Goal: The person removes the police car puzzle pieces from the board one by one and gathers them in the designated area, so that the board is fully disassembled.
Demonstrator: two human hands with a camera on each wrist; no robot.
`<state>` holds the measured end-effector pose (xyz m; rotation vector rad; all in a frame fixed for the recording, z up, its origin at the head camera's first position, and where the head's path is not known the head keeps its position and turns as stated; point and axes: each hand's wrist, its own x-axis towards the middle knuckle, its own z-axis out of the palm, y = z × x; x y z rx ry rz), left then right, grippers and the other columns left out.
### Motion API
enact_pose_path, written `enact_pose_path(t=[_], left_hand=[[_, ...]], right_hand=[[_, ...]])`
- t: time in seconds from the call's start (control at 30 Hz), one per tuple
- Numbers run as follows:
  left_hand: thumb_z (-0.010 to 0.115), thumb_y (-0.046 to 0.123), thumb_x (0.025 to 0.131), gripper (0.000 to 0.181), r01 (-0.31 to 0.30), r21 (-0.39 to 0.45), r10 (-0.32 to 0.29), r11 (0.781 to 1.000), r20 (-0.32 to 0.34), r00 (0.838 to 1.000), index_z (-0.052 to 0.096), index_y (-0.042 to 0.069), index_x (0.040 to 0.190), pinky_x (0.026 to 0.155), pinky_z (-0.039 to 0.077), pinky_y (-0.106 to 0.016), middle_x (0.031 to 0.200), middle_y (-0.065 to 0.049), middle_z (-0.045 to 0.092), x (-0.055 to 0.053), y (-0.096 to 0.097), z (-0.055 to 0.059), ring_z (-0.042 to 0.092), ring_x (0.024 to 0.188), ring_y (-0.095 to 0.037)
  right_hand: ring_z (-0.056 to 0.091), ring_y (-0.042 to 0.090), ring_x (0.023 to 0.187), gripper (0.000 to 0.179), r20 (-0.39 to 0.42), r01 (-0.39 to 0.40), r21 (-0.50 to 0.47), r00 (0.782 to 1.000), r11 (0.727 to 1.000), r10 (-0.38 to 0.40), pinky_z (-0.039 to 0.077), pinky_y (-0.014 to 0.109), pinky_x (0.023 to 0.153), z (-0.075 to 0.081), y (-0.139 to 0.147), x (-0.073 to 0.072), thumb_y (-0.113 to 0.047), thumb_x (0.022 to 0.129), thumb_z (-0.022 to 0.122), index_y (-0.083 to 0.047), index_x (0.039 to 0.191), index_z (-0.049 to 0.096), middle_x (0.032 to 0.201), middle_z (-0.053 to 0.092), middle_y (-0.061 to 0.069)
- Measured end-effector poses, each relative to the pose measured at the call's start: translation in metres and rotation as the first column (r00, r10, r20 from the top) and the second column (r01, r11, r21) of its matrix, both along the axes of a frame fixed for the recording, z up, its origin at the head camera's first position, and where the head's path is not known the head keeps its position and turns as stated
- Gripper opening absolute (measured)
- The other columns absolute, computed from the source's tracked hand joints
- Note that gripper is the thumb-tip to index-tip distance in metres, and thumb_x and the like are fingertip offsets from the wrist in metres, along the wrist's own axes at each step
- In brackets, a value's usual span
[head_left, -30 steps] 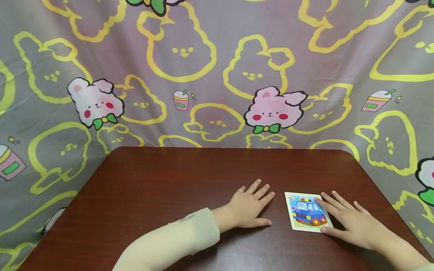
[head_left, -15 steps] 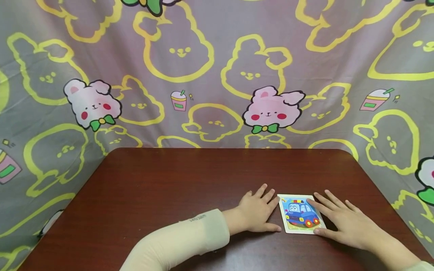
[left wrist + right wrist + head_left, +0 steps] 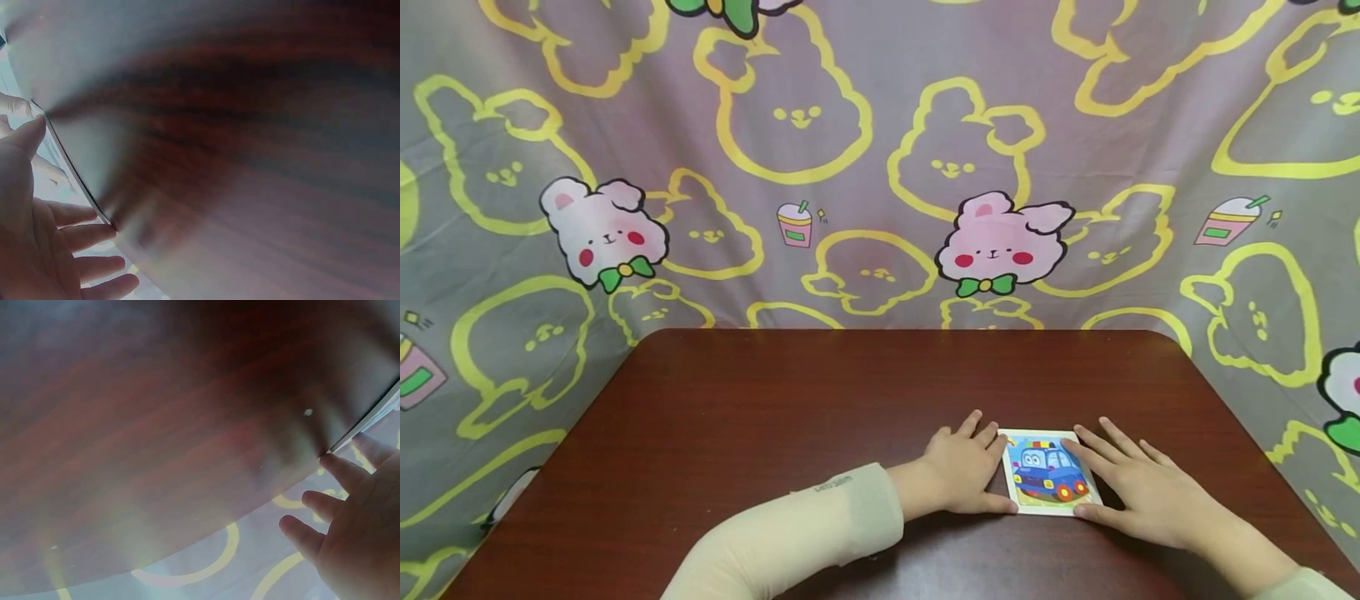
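Observation:
A flat square board (image 3: pixel 1047 477) with a white border and a picture of a blue cartoon car lies on the brown table in the head view. My left hand (image 3: pixel 964 468) rests beside its left edge, thumb and fingertips touching the border. On the opposite side, my right hand (image 3: pixel 1153 493) has its fingers spread, with the thumb and index finger on the right edge. The left wrist view shows the left hand (image 3: pixel 37 231) along the thin board edge (image 3: pixel 74 174). In the right wrist view, fingertips of the right hand (image 3: pixel 365 528) meet the board's edge (image 3: pixel 365 422).
The dark brown table (image 3: pixel 820 392) has rounded far corners. A grey curtain (image 3: pixel 865 83) printed with yellow outlines and pink rabbits hangs behind it and along both sides. A pale sleeve (image 3: pixel 805 525) covers the left forearm.
The right hand has slid the board left across the table until it meets the left hand. The left hand first shifted right, then slightly back left.

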<state>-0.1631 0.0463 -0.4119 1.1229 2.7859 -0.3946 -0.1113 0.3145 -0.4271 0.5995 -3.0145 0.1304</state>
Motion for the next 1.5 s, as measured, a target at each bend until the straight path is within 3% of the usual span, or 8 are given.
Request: enact_pose_path(t=[0.5, 0.93, 1.5], left_hand=[[0.043, 0.085, 0.082, 0.094, -0.035, 0.039, 0.033, 0.999, 0.049, 0.998, 0.034, 0.027, 0.155, 0.104, 0.046, -0.041, 0.162, 0.008, 0.032, -0.004, -0.023, -0.001, 0.025, 0.153, -0.020], [0.049, 0.082, 0.082, 0.094, -0.066, 0.083, 0.060, 0.994, 0.078, 0.995, 0.036, 0.023, 0.155, 0.104, 0.047, -0.044, 0.162, 0.006, 0.033, -0.002, -0.060, -0.001, 0.026, 0.153, -0.023], [0.054, 0.080, 0.082, 0.095, -0.093, 0.124, 0.082, 0.988, 0.091, 0.992, 0.037, 0.022, 0.155, 0.104, 0.047, -0.050, 0.162, 0.004, 0.035, -0.008, -0.108, -0.002, 0.026, 0.152, -0.027]], right_hand=[[0.030, 0.038, 0.147, 0.086, 0.021, -0.065, -0.014, 0.998, 0.998, 0.066, 0.036, 0.071, 0.101, 0.003, -0.022, -0.007, -0.076, 0.080, 0.059, -0.023, 0.147, 0.050, 0.155, 0.045, 0.007], [0.030, 0.044, 0.146, 0.088, 0.078, -0.122, -0.055, 0.989, 0.991, 0.126, 0.036, 0.072, 0.100, 0.006, -0.050, -0.019, -0.077, 0.079, 0.060, -0.022, 0.147, 0.050, 0.155, 0.045, 0.006], [0.034, 0.048, 0.142, 0.089, 0.193, -0.208, -0.058, 0.957, 0.976, 0.216, 0.039, 0.073, 0.096, 0.017, -0.096, -0.041, -0.065, 0.078, 0.072, -0.016, 0.148, 0.047, 0.155, 0.042, 0.015]])
